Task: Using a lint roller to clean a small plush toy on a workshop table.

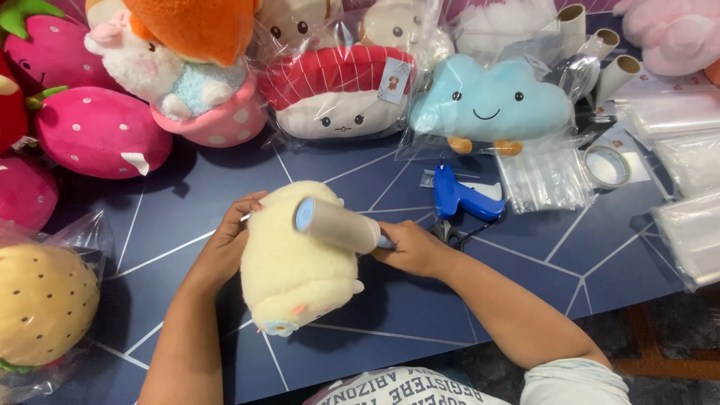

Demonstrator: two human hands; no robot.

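A pale yellow plush toy (289, 266) lies on the dark blue table (420, 300) in front of me. My left hand (229, 240) grips its left side and steadies it. My right hand (409, 246) holds the blue handle of a lint roller (337, 223), whose white roll rests across the top of the plush. The roller's blue end cap faces the camera.
Pink strawberry plushes (97, 131) crowd the far left, a bagged tan one (41, 304) sits at near left. Bagged sushi (341, 90) and blue cloud (487, 105) plushes line the back. A blue tagging gun (461, 196), clear bags (544, 180), tape roll (607, 166) and cardboard tubes (615, 75) lie at right.
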